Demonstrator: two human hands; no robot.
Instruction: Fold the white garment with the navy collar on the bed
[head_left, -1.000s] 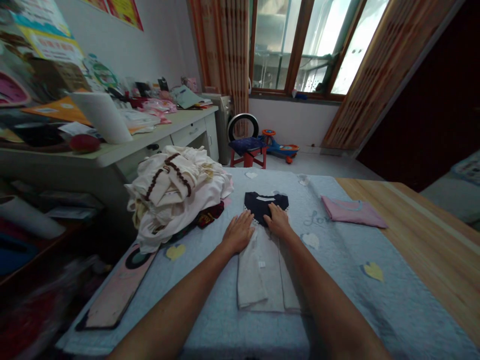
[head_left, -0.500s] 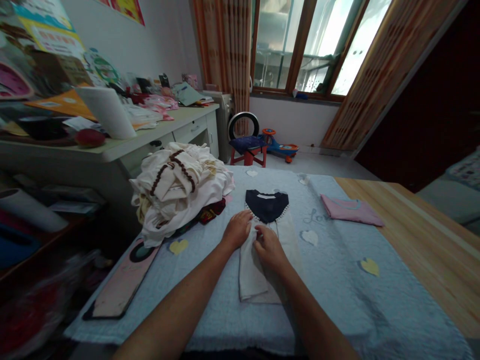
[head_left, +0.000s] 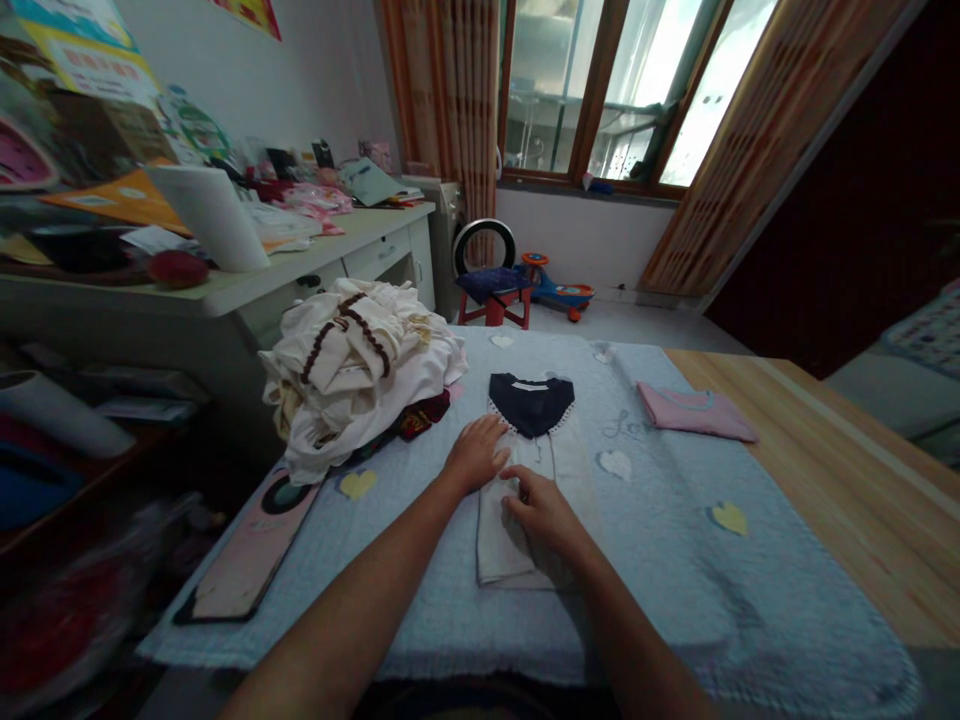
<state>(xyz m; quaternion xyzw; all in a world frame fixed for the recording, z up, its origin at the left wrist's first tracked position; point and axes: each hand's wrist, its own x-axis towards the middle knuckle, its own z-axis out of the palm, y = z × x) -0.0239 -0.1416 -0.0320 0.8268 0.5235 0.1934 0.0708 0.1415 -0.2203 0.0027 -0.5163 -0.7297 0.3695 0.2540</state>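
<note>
A white garment with a dark navy collar (head_left: 532,405) lies folded into a narrow upright shape on the blue cloth (head_left: 660,590). My left hand (head_left: 476,455) rests on its left edge just below the collar, fingers stretched out flat. Lower down, my right hand (head_left: 544,510) is over the white body of the garment (head_left: 574,470), with the fingers curled and the index finger and thumb apart. Nothing shows between those fingers. My right hand and forearm hide part of the garment's lower half.
Left of the garment is a heap of white clothes (head_left: 360,370) with brown trim. A pink flat case-like object (head_left: 247,560) lies near the left edge. A folded pink garment (head_left: 697,412) sits at right, by the bare wood tabletop (head_left: 840,470). A cluttered desk (head_left: 300,270) stands left.
My right hand has slid slightly down and left over the white garment, its index finger lifting from the thumb. My left hand stays near the collar. The view has shifted slightly.
</note>
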